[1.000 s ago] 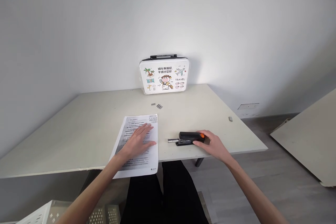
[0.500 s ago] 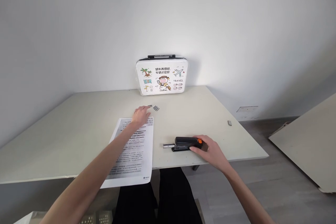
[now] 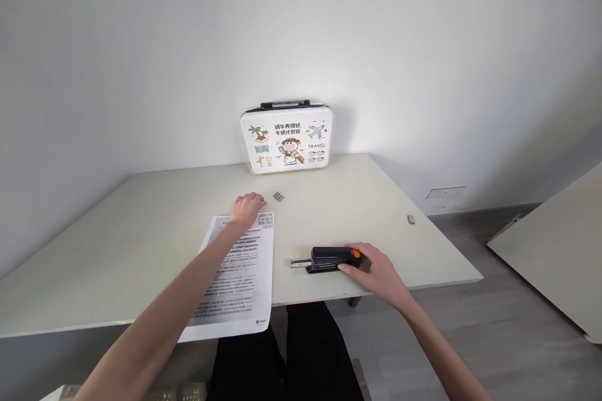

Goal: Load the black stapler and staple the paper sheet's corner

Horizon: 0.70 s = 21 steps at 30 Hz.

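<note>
Beyond the top edge of the printed paper (image 3: 249, 276), my left hand (image 3: 247, 209) has its fingers closed on a strip of staples (image 3: 264, 203), of which only a small grey end shows. Several more grey strips of staples (image 3: 279, 197) lie together on the table just to the right of those fingers. My right hand (image 3: 374, 266) grips the rear end of a black stapler (image 3: 329, 257) with an orange patch. The stapler rests on the table near the front edge, its metal staple tray sticking out to the left.
A white case (image 3: 288, 141) with cartoon prints and a black handle stands against the wall at the back of the pale table (image 3: 141, 232). A small grey block (image 3: 411, 219) lies near the right edge. The paper overhangs the front edge.
My left fingers have closed on the strip of staples and drawn it slightly nearer, away from the others. My right hand still holds the stapler in place.
</note>
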Each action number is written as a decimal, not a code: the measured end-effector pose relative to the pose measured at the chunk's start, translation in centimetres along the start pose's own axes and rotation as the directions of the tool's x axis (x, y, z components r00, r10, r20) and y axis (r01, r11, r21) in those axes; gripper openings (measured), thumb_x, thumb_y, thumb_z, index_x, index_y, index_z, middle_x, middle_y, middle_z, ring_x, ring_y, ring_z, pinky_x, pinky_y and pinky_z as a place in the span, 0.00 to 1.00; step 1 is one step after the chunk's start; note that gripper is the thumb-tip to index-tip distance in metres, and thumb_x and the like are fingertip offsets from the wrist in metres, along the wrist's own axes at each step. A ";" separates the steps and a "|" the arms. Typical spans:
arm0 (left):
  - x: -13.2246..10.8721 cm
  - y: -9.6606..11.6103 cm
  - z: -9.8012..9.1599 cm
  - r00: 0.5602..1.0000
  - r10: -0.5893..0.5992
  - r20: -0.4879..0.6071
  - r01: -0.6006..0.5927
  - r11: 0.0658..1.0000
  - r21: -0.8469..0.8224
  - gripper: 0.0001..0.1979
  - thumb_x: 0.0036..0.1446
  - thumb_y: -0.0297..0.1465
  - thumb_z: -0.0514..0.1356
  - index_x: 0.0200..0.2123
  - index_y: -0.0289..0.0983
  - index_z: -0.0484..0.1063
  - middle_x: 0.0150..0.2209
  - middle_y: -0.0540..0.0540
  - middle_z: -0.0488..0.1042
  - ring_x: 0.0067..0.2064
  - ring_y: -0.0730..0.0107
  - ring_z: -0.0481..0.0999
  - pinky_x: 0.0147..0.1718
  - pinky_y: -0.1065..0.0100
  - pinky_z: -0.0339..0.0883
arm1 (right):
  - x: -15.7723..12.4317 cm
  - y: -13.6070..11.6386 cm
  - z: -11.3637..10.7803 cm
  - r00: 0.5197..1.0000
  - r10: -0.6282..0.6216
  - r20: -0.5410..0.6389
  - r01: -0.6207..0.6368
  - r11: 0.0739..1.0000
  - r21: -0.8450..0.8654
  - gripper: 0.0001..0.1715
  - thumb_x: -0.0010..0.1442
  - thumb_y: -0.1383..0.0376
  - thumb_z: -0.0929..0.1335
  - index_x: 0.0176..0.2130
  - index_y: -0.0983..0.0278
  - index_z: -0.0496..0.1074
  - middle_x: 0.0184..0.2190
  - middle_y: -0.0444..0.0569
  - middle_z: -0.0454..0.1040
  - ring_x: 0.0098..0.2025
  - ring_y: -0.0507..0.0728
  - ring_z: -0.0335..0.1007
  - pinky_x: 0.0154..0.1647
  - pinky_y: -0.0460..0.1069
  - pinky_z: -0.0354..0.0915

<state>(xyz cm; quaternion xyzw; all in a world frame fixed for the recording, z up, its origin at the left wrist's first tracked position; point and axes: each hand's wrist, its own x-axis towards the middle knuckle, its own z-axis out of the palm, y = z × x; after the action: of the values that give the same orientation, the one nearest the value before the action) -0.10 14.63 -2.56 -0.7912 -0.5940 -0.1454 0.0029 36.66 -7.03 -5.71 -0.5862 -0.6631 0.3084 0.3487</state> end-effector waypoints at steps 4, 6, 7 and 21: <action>-1.8 -0.4 -2.0 0.999 -0.011 -0.036 0.009 0.997 -0.079 0.13 0.71 0.37 0.54 0.41 0.40 0.77 0.45 0.40 0.81 0.50 0.53 0.79 0.53 0.55 0.67 | 0.0 0.1 0.2 1.000 -0.007 -0.002 0.006 1.000 -0.012 0.24 0.63 0.45 0.71 0.54 0.52 0.75 0.55 0.49 0.78 0.57 0.66 0.74 0.57 0.60 0.72; -2.9 -0.3 -3.3 0.999 -0.008 -0.041 0.003 0.991 -0.132 0.14 0.71 0.39 0.53 0.44 0.40 0.77 0.45 0.41 0.81 0.48 0.54 0.79 0.48 0.58 0.70 | 0.0 0.1 0.2 1.000 -0.004 0.007 0.004 1.000 -0.010 0.26 0.62 0.44 0.71 0.54 0.52 0.74 0.55 0.49 0.78 0.58 0.66 0.74 0.56 0.60 0.73; -3.6 -0.2 -3.9 0.999 -0.002 -0.042 -0.005 0.987 -0.160 0.15 0.72 0.40 0.52 0.46 0.40 0.76 0.45 0.41 0.81 0.47 0.56 0.80 0.46 0.59 0.71 | -0.1 0.1 0.2 1.000 -0.005 0.008 0.005 1.000 -0.008 0.26 0.62 0.44 0.71 0.55 0.52 0.74 0.56 0.50 0.78 0.57 0.66 0.75 0.56 0.61 0.73; -15.9 7.2 -6.4 0.969 0.244 0.025 -0.210 0.879 -0.428 0.18 0.73 0.46 0.54 0.51 0.45 0.80 0.45 0.46 0.81 0.42 0.62 0.81 0.42 0.61 0.76 | -0.2 -0.1 -0.1 1.000 -0.030 -0.006 0.030 0.999 -0.036 0.26 0.62 0.43 0.70 0.53 0.52 0.75 0.54 0.49 0.79 0.56 0.66 0.75 0.54 0.60 0.73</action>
<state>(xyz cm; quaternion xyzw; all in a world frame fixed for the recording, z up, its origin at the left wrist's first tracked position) 1.23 -3.54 1.06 -0.8422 -0.4511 -0.2379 -0.1747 36.66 -7.20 -5.61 -0.5834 -0.6760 0.2894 0.3447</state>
